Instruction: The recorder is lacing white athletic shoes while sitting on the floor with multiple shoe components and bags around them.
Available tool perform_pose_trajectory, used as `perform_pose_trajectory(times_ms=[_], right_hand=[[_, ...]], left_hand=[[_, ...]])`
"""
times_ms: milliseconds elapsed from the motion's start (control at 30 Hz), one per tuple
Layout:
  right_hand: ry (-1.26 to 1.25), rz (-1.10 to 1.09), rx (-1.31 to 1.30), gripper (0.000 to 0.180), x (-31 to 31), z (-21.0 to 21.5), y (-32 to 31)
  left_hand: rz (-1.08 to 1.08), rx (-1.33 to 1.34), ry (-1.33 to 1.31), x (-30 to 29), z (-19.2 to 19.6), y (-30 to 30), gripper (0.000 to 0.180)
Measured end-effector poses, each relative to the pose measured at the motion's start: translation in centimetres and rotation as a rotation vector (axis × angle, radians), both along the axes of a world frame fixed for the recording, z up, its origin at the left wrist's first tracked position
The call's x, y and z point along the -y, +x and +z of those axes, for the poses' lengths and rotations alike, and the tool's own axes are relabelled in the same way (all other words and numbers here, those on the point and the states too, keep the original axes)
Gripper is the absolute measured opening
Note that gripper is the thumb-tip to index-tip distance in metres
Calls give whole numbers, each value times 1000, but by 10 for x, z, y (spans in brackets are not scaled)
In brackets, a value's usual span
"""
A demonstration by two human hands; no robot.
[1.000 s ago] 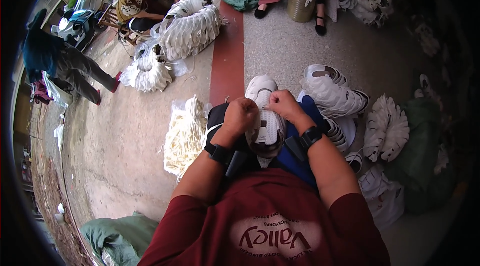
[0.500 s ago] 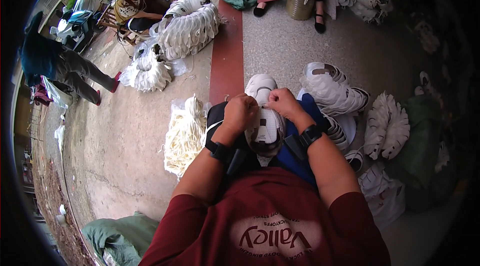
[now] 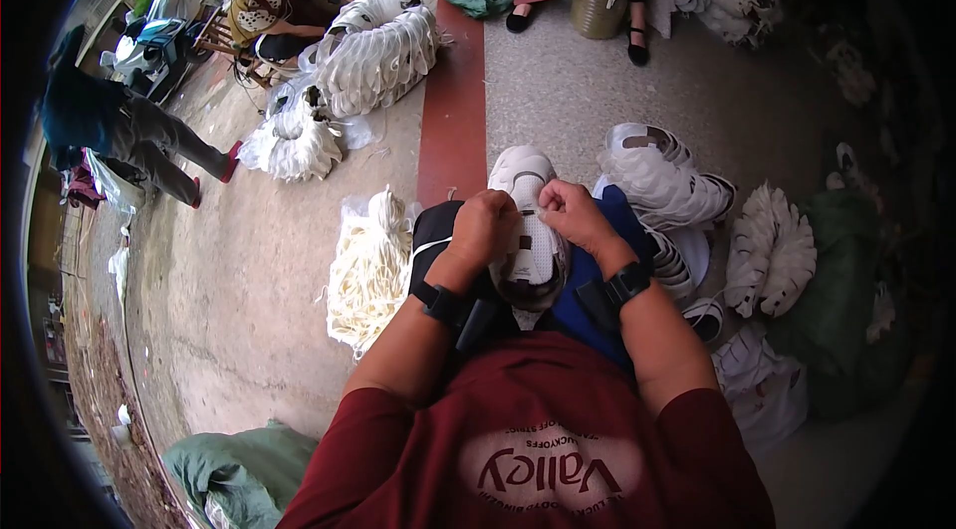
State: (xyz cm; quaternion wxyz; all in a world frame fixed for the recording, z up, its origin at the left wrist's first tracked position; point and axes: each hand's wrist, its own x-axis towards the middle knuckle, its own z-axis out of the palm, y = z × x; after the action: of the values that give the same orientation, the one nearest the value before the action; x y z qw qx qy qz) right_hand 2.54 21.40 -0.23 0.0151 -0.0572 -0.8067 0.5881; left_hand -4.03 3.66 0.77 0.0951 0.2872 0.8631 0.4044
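Note:
A white sneaker [image 3: 525,170] rests upright between my knees, its rounded toe pointing away from me. Over its mesh tongue [image 3: 538,242] both hands work close together. My left hand [image 3: 485,227] is closed at the left edge of the opening, fingertips pressed together. My right hand [image 3: 575,215] pinches with thumb and forefinger at the opposite edge. What is between the fingertips is too small to make out. A thick bundle of cream shoelaces [image 3: 366,275] hangs beside my left leg.
Stacked white sneakers [image 3: 662,175] stand by my right knee, with more shoes [image 3: 769,250] farther right. Green sacks [image 3: 841,300] lie at the right and lower left. Ahead, a seated person [image 3: 274,16] is beside a long row of white shoes [image 3: 373,66]. Another person [image 3: 110,121] stands at left.
My right hand has shifted slightly right and nearer to me, its fingers still pinched. My left hand has moved slightly right. The sneaker stays in place.

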Motion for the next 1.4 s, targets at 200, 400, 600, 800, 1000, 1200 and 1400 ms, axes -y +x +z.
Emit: perform_pose_trajectory(times_ms=[200,400,600,800,1000,1200,1400], right_hand=[[25,-22,-40,11,1,-2,0],[246,-71,-177,9,14,0,2],[624,-52,-345,5,23,2,-2],[582,130,-317,5,8,3,-10],[556,190,-279,5,-7,6,-14],[133,74,31,11,-17,21,-4],[725,111,-299,12,9,6,-5]], left_hand=[[-121,-128,-9,-6,1,-3,10],[-5,-177,-91,-14,-5,10,15],[8,-122,-32,-12,-10,8,13],[-47,-48,-62,-7,3,8,20],[-5,-122,-25,-8,-5,15,28],[-16,-194,16,-9,-11,11,28],[-73,-189,-1,-7,-13,10,28]])
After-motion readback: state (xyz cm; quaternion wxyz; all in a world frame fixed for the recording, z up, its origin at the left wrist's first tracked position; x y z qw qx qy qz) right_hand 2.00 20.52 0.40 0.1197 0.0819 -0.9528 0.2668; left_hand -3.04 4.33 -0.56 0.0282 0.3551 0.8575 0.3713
